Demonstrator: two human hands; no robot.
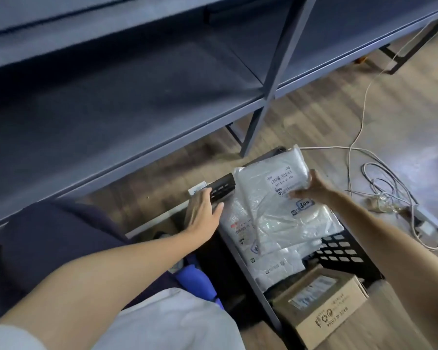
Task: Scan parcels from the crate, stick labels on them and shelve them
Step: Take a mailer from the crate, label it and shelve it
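One black slatted crate [339,251] sits on the wooden floor [314,117], near the foot of a dark blue shelf unit [111,117]. In it lie several white plastic parcels, at least three, heaped so I cannot count them surely, and at the near end one brown cardboard box [324,306]. The right hand [314,185] grips the top parcel [271,178] at its right edge, fingers curled round it, label up. The left hand [202,210] rests flat on the crate's far left rim, fingers straight and together. One tangle of white cable [390,188] lies right of the crate.
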